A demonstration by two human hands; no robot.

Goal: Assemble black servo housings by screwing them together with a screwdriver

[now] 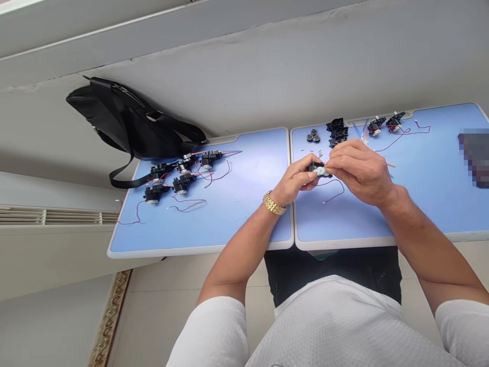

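Above the right-hand blue table my left hand (296, 182), with a gold watch (274, 203) on the wrist, grips a small black plastic motor housing (314, 166). A pale green part (321, 172) sits on the housing's face, between my hands. My right hand (359, 168) meets it from the right, thumb and fingers pinched at its edge; what lies between those fingertips is hidden. A thin red wire (336, 195) with a white plug trails on the table below my hands.
Behind my hands lie black housings (338, 133), round silver-black parts (314, 135) and tiny loose pieces (320, 153). Two wired motor units (376, 126) sit farther right. Several more units (185, 181) rest on the left table (229, 219), near a black bag (126, 120). A dark pixelated object (476, 158) is at far right.
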